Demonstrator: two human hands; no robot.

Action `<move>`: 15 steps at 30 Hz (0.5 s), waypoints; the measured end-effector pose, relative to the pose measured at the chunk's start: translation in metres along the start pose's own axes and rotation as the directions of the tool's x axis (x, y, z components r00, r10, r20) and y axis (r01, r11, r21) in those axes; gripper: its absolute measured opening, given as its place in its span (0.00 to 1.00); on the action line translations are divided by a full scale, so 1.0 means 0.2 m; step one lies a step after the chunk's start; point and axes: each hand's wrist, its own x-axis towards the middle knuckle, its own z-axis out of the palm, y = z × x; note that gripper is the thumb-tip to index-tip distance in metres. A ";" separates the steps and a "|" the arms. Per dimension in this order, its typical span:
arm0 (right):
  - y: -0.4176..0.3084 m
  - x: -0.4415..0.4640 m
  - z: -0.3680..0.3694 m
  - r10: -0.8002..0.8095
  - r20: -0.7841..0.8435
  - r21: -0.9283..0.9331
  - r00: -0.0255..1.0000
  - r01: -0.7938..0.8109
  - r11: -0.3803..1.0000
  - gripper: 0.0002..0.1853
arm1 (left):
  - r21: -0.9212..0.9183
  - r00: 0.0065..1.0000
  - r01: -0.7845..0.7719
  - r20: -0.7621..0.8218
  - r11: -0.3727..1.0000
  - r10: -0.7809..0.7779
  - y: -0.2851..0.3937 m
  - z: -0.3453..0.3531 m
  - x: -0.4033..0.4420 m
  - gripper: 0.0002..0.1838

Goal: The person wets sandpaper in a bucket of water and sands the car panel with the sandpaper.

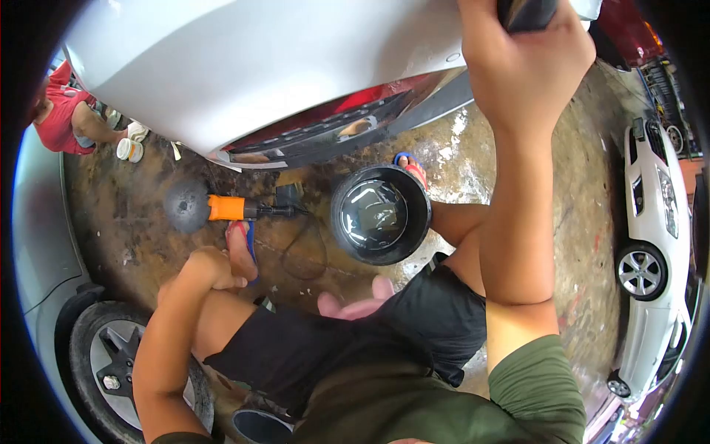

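My right hand [534, 66] is raised at the upper right, closed around a dark block [529, 13] by the silver car body panel [288, 66]. The block is cut off by the frame's top edge, so I cannot tell its full shape or whether it touches the panel. My left hand [212, 268] rests on my left knee, thumb apart, other fingers partly hidden. Between my feet stands a black bucket [342, 237] with water in it. An orange and black power tool [228, 208] with a round grey disc lies on the floor near my left foot.
A cable [283, 259] curls from the tool over the wet, stained floor. A car wheel [115, 362] and another bucket [262, 428] are at the lower left. A person in red [63, 118] sits at the left by a white tub [129, 150]. A white car [654, 214] stands right.
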 end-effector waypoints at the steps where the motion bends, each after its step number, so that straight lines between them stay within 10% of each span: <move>1: 0.02 0.01 0.02 -0.033 -0.018 -0.001 0.999 0.033 0.999 0.04 | 0.016 1.000 0.009 -0.021 1.000 -0.009 -0.01 0.00 -0.01 0.45; 15: 0.13 0.08 -0.04 0.065 -0.035 0.343 0.997 -0.049 0.938 0.05 | 0.070 0.996 0.080 -0.036 0.994 -0.078 0.06 -0.04 -0.06 0.40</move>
